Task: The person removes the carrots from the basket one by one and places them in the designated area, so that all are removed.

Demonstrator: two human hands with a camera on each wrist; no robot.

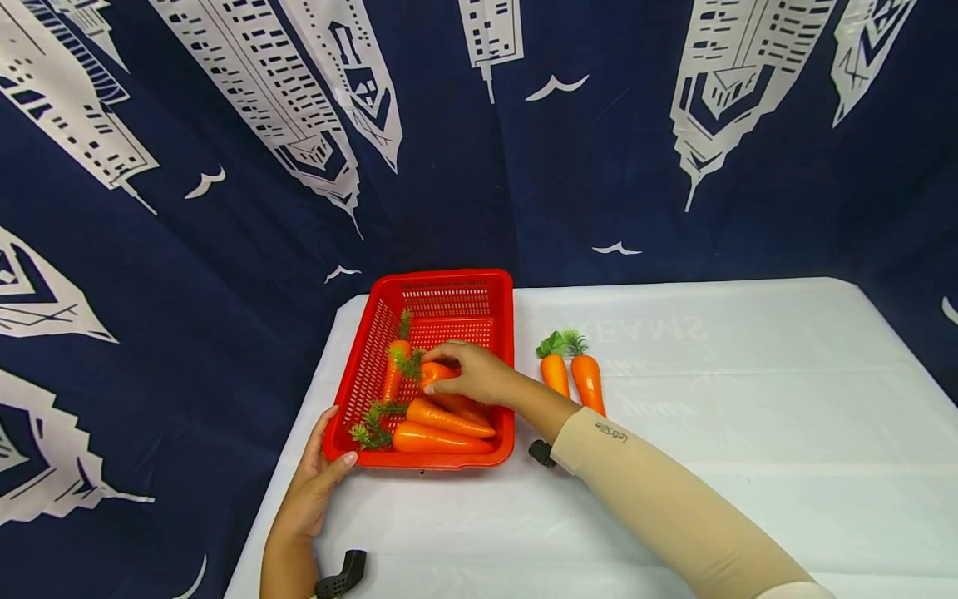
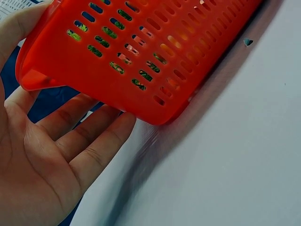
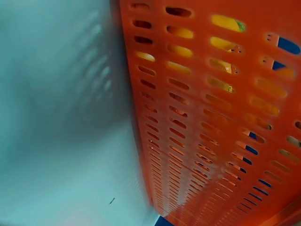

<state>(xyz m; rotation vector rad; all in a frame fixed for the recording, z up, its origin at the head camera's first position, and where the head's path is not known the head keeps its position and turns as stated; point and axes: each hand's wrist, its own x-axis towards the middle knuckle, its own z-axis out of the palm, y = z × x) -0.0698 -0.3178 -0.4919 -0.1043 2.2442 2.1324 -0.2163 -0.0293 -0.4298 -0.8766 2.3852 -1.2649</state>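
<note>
A red plastic basket with slotted walls stands on the table, several orange carrots with green tops inside. My left hand holds its near left corner, thumb on the rim and fingers against the outer side; the left wrist view shows these fingers under the rim. Reaching over the right wall, my right hand grips a carrot near its leafy end, inside the basket. Below it lie two carrots side by side; another carrot leans by the left wall. The right wrist view shows only the basket's slotted wall, the hand hidden.
Two more carrots lie on the white tablecloth right of the basket, partly behind the right forearm. A dark blue curtain printed with white buildings hangs behind the table. The basket stands close to the table's left edge.
</note>
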